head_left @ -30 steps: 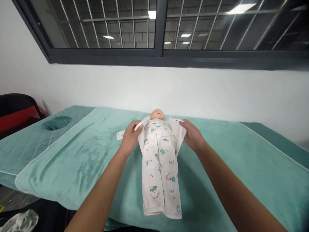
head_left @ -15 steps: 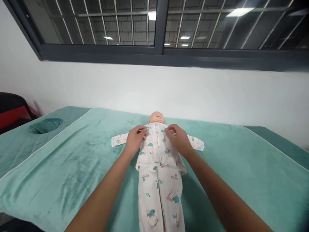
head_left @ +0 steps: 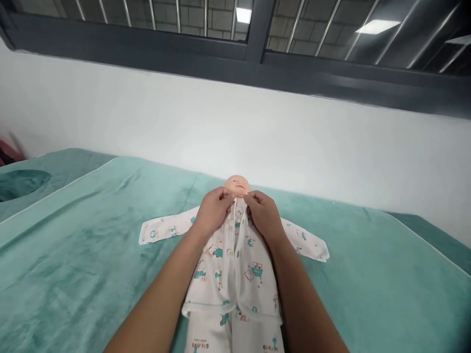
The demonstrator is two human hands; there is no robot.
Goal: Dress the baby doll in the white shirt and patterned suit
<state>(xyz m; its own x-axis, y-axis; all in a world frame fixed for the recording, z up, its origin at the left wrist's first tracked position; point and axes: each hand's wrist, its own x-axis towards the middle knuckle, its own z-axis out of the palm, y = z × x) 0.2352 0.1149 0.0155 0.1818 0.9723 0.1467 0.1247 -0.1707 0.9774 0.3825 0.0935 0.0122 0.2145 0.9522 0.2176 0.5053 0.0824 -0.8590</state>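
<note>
A baby doll (head_left: 237, 186) lies on its back on a teal towel (head_left: 91, 235), head toward the wall. It wears a white printed shirt (head_left: 228, 264) with buttons down the front and matching trousers (head_left: 235, 338). Both sleeves lie spread out to the sides. My left hand (head_left: 213, 212) pinches the shirt's left front edge just under the doll's chin. My right hand (head_left: 262, 214) pinches the right front edge at the same height. The two edges meet between my fingertips at the collar.
The towel covers a padded teal table (head_left: 423, 230) that runs along a white wall (head_left: 257, 127). A face hole (head_left: 20, 181) in the padding shows at the far left. A dark-framed window (head_left: 257, 44) is above.
The shirt fronts were held open a second ago and are now closed over the doll's chest. Both hands moved inward and up to the collar. The view has come closer and shifted right.
</note>
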